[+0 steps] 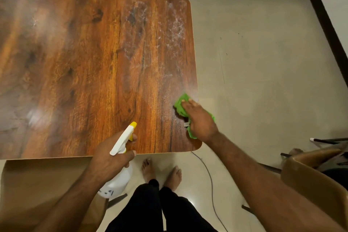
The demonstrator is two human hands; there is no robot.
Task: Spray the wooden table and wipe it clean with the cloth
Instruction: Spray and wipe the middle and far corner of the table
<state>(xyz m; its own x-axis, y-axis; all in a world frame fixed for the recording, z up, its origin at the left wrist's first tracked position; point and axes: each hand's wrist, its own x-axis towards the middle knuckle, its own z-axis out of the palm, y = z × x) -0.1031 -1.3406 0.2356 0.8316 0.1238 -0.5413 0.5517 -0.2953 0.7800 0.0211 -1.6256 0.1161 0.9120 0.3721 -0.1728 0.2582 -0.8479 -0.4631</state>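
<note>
My right hand (199, 118) lies flat on the green cloth (180, 104), fingers almost straight, and presses it on the wooden table (84, 62) just beside the right edge, near the corner closest to me. My left hand (111, 154) grips the neck of the white spray bottle (120, 142) with curled fingers, 1 finger at the trigger, and holds it over the near table edge. White spray marks (175, 30) cover the far right part of the table.
</note>
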